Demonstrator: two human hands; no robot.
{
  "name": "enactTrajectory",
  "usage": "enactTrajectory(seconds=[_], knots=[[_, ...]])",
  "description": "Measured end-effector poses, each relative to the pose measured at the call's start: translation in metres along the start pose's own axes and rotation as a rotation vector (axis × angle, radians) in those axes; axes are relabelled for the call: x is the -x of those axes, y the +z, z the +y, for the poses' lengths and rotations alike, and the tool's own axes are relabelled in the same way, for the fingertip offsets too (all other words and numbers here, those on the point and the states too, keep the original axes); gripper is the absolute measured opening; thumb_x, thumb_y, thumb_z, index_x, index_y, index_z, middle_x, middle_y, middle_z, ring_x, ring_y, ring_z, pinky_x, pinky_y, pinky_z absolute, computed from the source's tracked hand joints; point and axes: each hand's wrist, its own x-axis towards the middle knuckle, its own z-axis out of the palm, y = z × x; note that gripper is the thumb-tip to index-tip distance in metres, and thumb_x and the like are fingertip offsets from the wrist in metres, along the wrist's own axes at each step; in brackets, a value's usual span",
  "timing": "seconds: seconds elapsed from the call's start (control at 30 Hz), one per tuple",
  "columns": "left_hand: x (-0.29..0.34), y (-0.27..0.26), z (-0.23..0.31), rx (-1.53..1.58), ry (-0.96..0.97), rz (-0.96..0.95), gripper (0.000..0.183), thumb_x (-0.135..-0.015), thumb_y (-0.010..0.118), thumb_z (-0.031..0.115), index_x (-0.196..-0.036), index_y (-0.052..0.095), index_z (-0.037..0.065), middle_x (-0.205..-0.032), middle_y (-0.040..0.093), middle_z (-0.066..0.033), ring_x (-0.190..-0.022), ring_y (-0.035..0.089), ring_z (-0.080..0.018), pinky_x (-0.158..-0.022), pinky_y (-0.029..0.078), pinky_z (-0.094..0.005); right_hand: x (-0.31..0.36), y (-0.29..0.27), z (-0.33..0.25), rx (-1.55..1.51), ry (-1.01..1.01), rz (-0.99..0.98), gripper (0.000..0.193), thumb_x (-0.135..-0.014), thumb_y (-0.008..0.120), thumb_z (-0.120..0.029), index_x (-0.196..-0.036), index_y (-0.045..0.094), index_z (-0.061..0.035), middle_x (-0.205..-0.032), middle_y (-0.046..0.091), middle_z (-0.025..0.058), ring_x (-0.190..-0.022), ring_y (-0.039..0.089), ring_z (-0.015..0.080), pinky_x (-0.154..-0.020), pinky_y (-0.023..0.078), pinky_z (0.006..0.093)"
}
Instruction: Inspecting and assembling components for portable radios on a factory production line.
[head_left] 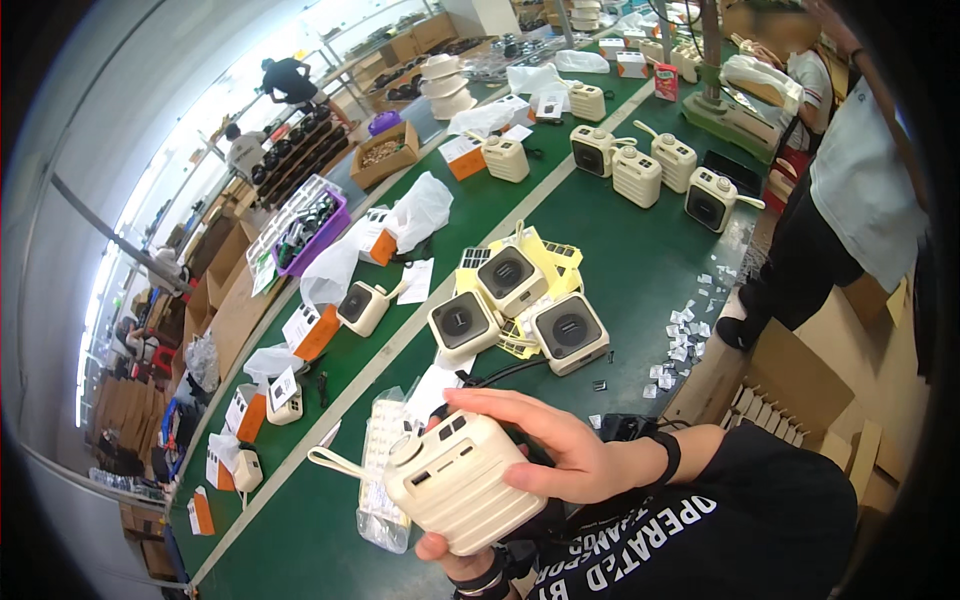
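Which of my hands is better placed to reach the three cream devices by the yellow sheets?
Probably your right hand: it looks nearer those three devices, while your left hand sits lower, at the underside of the held device.

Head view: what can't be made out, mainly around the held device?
In the head view:
Cream device, far face: hidden by its own body.
Left hand, most fingers: hidden behind the device.
Bagged white item, part of it: covered by the device.
Small white pieces, scattered at right: too small to identify.
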Motion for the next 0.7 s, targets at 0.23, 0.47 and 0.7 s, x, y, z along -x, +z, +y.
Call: enactTrajectory(seconds=[0.23,0.47,0.7], knots=[[0.000,0.011,0.004,-0.018,-0.028,0.022,0.091,-0.065,0.059,0.047,-0.136,0.023,0.004,-0.129,0.039,-0.0203,-0.111,0.048,-0.0355,-0.092,0.043,-0.0500,-0.015,0.009,0.017,-0.444,0.215,0.152,0.017,-0.091,0.049,-0.017,-0.099,0.052,-0.0017,-0.107,0.054,0.0081,-0.089,0.052,0.0089,-0.081,0.042,0.0253],[-0.006,0.005,0.008,0.042,-0.070,0.108,0.098,-0.056,0.063,0.040,-0.136,0.023,0.003,-0.124,0.041,-0.0231,-0.107,0.050,-0.0364,-0.091,0.044,-0.0481,-0.026,-0.007,0.020,-0.404,0.546,-0.088,0.034,-0.094,0.044,-0.027,-0.117,0.054,-0.0045,-0.094,0.058,0.0022,-0.076,0.050,0.0061,-0.066,0.043,0.0208],[0.003,-0.034,0.011,-0.086,-0.212,-0.139,0.059,-0.090,0.048,0.029,-0.136,0.024,0.001,-0.131,0.037,-0.0164,-0.113,0.046,-0.0277,-0.094,0.038,-0.0402,-0.046,-0.038,0.019,-0.006,0.596,-0.508,0.052,-0.077,0.065,-0.037,-0.113,0.056,0.0006,-0.068,0.055,0.0054,-0.053,0.049,0.0114,-0.051,0.041,0.0223]])
